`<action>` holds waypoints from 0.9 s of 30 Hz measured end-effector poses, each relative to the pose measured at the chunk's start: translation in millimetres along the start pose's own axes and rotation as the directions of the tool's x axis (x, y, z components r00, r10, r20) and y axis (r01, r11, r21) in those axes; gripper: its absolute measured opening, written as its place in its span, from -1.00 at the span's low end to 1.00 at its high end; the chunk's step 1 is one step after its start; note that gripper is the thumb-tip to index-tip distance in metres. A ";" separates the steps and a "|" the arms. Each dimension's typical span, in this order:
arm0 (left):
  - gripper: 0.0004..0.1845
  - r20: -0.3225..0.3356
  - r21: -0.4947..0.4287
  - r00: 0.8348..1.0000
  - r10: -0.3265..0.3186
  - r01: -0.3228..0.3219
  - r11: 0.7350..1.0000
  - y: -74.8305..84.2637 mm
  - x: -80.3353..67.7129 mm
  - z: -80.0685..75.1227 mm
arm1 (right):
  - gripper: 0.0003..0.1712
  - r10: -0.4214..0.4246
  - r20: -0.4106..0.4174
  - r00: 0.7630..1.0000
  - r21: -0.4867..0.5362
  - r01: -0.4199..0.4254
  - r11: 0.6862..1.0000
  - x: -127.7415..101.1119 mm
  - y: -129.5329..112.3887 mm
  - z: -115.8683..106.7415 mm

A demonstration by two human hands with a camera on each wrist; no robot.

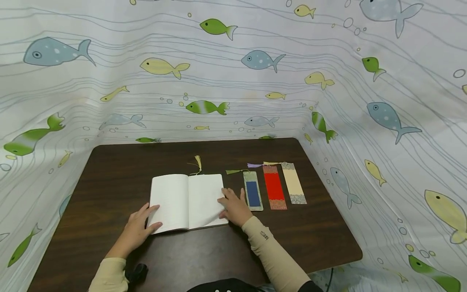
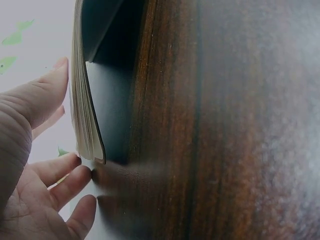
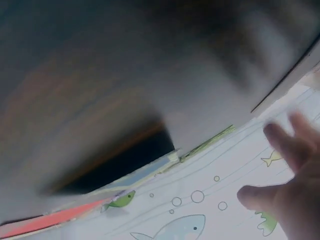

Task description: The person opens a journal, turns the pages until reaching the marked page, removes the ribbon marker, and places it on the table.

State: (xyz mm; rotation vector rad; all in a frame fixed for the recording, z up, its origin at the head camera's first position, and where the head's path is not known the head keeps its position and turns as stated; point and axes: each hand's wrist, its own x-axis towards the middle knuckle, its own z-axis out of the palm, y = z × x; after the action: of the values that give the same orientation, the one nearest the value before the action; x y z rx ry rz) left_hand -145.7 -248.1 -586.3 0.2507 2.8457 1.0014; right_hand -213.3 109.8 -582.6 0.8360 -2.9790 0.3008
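- Notebook [image 1: 187,200]: lies open at centre of dark wood counter [image 1: 109,182], blank pages up; we see a yellow tassel [image 1: 198,162] at its top edge. Left wrist view shows page stack edge-on [image 2: 82,100] w/ dark cover below.
- Left hand [image 1: 136,227]: at notebook's lower-left corner, thumb on the page, fingers [image 2: 60,170] relaxed & straight along the edge; not clenched.
- Right hand [image 1: 235,207]: flat on lower-right corner of right page, fingers spread & pressing; page edge curls up beside it. Right wrist view too blurred to add more.
- Bookmarks, 3 pcs, just right of notebook, side by side, tassels to far end: blue [image 1: 253,190] nearest right hand, red [image 1: 274,187] mid, cream [image 1: 293,182] outermost.
- Backdrop: fish-print curtain [image 1: 255,61] around counter on 3 sides.
- Sleeves: we note beige on both arms.
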 end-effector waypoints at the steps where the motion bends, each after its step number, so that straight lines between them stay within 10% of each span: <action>1: -0.26 0.001 0.000 1.000 -0.002 0.002 1.000 0.4 -0.1 0.1 | -0.12 0.013 -0.028 1.000 0.012 -0.012 1.000 0.7 -1.1 0.9; 5: -0.26 -0.002 0.002 1.000 -0.002 0.002 1.000 1.3 0.0 0.2 | 0.20 0.055 -0.075 0.996 0.225 -0.037 0.974 4.6 -9.8 1.0; 11: -0.40 -0.025 -0.029 1.000 0.009 -0.010 1.000 2.0 -0.9 -0.2 | 0.23 -0.134 0.051 0.990 0.645 0.070 0.761 5.8 -36.5 -2.4; 13: -0.47 -0.041 -0.052 0.999 0.027 -0.029 0.998 2.8 -0.4 -0.4 | 0.20 -0.212 0.093 0.973 0.666 0.097 0.740 5.9 -46.5 -1.9; 22: -0.38 -0.116 -0.168 0.991 0.062 -0.081 0.982 2.6 -0.3 0.9 | -0.18 -0.371 0.238 0.898 0.324 0.287 0.901 9.6 -72.3 7.4; 27: -0.36 -0.088 -0.138 0.995 0.044 -0.056 0.989 0.8 1.9 1.5 | -0.32 -0.396 0.263 0.880 0.230 0.341 0.911 10.6 -72.1 9.4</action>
State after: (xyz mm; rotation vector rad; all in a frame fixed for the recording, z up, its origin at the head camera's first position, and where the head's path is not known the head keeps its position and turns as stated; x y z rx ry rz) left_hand -147.2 -246.2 -587.1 0.2738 2.8386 1.2451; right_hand -184.8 42.3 -578.2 1.5823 -2.9918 0.4617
